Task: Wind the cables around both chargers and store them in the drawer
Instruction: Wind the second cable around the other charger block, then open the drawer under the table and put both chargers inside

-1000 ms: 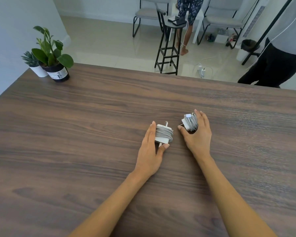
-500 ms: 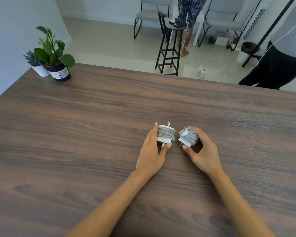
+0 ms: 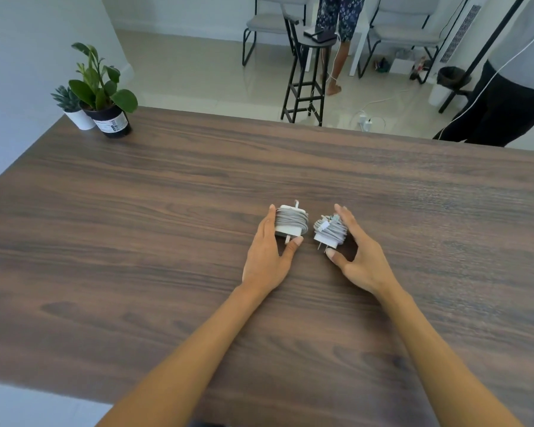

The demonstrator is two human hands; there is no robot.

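Two white chargers lie side by side on the dark wooden table (image 3: pixel 136 241), each with a grey cable wound around it. My left hand (image 3: pixel 267 257) grips the left charger (image 3: pixel 291 224) between fingers and thumb. The right charger (image 3: pixel 330 232) lies with its prongs pointing toward me, and my right hand (image 3: pixel 359 257) curls around it, fingers on its far right side and thumb near the prongs. No drawer is in view.
Two potted plants (image 3: pixel 101 94) stand at the table's far left corner. Beyond the far edge are a black stool (image 3: pixel 309 72), chairs, floor cables, and two standing people, one close at the far right (image 3: pixel 506 97).
My right hand has brought its charger down and toward me, next to the left charger. My left hand has stayed on its charger.
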